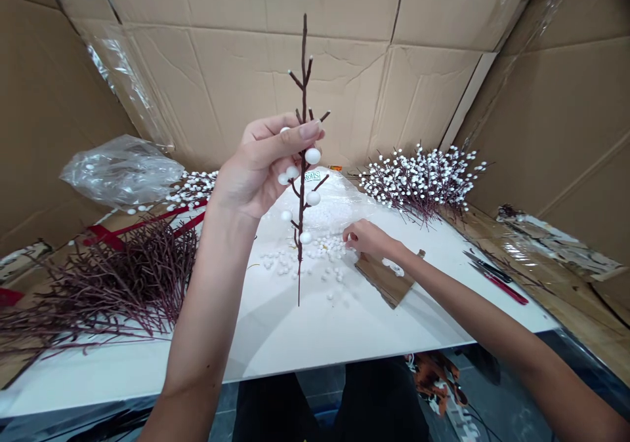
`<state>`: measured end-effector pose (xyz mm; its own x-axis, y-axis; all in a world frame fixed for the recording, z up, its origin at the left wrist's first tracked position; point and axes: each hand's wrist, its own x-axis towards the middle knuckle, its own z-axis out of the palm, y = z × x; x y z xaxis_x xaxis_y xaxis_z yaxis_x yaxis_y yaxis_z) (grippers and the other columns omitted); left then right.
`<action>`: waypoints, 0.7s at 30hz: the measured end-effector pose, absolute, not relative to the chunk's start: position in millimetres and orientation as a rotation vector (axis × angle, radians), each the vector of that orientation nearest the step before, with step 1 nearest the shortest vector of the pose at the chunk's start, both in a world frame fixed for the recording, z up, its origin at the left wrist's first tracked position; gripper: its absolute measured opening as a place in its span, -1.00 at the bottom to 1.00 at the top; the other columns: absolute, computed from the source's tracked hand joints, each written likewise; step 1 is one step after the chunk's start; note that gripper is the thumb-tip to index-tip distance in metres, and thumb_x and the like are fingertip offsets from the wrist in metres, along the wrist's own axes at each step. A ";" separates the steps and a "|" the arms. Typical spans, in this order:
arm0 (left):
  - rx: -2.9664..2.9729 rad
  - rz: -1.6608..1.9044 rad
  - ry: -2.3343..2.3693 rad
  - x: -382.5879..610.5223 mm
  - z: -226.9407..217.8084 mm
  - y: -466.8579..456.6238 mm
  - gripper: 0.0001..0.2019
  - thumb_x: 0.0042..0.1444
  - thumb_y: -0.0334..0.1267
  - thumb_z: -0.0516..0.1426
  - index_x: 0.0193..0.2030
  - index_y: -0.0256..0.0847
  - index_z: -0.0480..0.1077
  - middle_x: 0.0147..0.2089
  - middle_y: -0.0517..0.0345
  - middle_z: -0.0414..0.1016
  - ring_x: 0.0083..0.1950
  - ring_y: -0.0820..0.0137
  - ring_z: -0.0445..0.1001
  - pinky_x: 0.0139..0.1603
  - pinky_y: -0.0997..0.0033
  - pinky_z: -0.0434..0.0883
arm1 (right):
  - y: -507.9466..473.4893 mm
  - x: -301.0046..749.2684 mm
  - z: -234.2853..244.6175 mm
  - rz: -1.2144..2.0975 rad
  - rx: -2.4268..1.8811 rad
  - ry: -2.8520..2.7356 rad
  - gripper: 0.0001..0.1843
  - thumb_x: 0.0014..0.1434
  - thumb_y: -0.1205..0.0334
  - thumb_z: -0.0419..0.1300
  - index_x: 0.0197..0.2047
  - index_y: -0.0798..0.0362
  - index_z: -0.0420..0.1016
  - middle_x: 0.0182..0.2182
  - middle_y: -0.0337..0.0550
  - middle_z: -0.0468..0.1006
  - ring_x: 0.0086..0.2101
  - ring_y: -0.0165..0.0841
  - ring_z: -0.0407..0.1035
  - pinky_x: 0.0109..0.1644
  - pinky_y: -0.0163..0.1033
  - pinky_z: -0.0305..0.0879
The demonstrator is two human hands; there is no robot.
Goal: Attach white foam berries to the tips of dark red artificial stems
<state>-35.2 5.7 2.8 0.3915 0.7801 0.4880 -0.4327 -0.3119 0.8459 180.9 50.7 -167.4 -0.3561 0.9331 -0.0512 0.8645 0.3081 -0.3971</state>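
Observation:
Upright in front of me is a brown artificial twig [301, 222], pinched in my left hand [268, 157] about halfway up. Several white foam berries [313, 198] sit on its lower side branches, while the upper tips carry none. Down at the table, my right hand [367, 239] has its fingers curled together at the edge of a scatter of loose white berries [329, 248]. What those fingers hold, if anything, is too small to make out. Just beside that hand lies a piece of brown cardboard [386, 281] with a whitish smear on it.
Bare brown twigs [123, 278] are heaped at left, near a clear plastic bag [123, 170] and red strips [105, 237]. Finished-looking berry twigs [423, 180] lie at back right. A red cutter [502, 284] rests by the right edge. Cardboard walls [266, 55] enclose the white table [295, 343].

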 end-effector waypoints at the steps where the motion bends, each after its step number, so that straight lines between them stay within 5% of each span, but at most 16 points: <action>1: 1.428 1.262 0.337 -34.6 2.7 5.4 -0.78 -0.14 -0.35 0.31 -0.64 -0.28 0.36 -0.63 0.29 0.27 -0.59 0.62 0.29 -0.66 0.62 0.10 | 48.9 181.3 -165.5 0.554 -1.614 -2.333 -0.82 0.18 0.21 0.20 -0.27 0.17 0.50 -0.34 -0.12 0.54 -0.30 -0.35 0.44 -0.18 -0.18 0.40; 4: 1.407 1.272 0.381 -33.5 2.3 5.4 -0.77 -0.13 -0.35 0.31 -0.64 -0.29 0.33 -0.60 0.27 0.28 -0.60 0.63 0.29 -0.65 0.61 0.09 | 40.1 183.1 -152.9 0.679 -1.435 -2.185 -0.84 0.11 0.25 0.22 -0.37 0.19 0.53 -0.48 -0.11 0.56 -0.43 -0.38 0.44 -0.30 -0.25 0.39; 8: 1.419 1.219 0.415 -32.6 1.6 6.0 -0.74 -0.25 -0.26 0.37 -0.63 -0.27 0.35 -0.66 0.29 0.25 -0.63 0.62 0.25 -0.67 0.60 0.05 | 18.6 180.9 -111.8 0.834 -1.171 -1.995 -0.71 0.16 0.10 0.17 -0.20 0.17 0.52 -0.37 -0.09 0.63 -0.38 -0.40 0.52 -0.27 -0.25 0.49; 11: 1.422 1.175 0.421 -31.4 1.0 5.7 -0.70 -0.37 -0.23 0.41 -0.64 -0.29 0.37 -0.67 0.28 0.27 -0.65 0.63 0.20 -0.69 0.59 0.02 | -5.0 171.6 -68.0 0.960 -0.787 -1.584 -0.83 0.02 0.19 0.33 -0.32 0.10 0.56 -0.44 -0.19 0.64 -0.42 -0.40 0.55 -0.28 -0.25 0.54; 21: 1.379 1.108 0.334 -30.1 -6.7 3.7 -0.77 -0.35 -0.30 0.42 -0.62 -0.32 0.46 -0.63 0.22 0.39 -0.60 0.61 0.30 -0.60 0.61 0.20 | -29.7 125.5 -12.4 0.623 -0.410 -1.354 -0.91 0.06 0.35 0.31 -0.31 0.01 0.59 -0.43 -0.27 0.64 -0.36 -0.38 0.58 -0.20 -0.27 0.60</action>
<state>-30.1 3.7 -6.7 0.4927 0.7736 0.3985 -0.4250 -0.1857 0.8859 125.5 -29.7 -12.4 0.0932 0.6296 0.7713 -0.1767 0.7729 -0.6095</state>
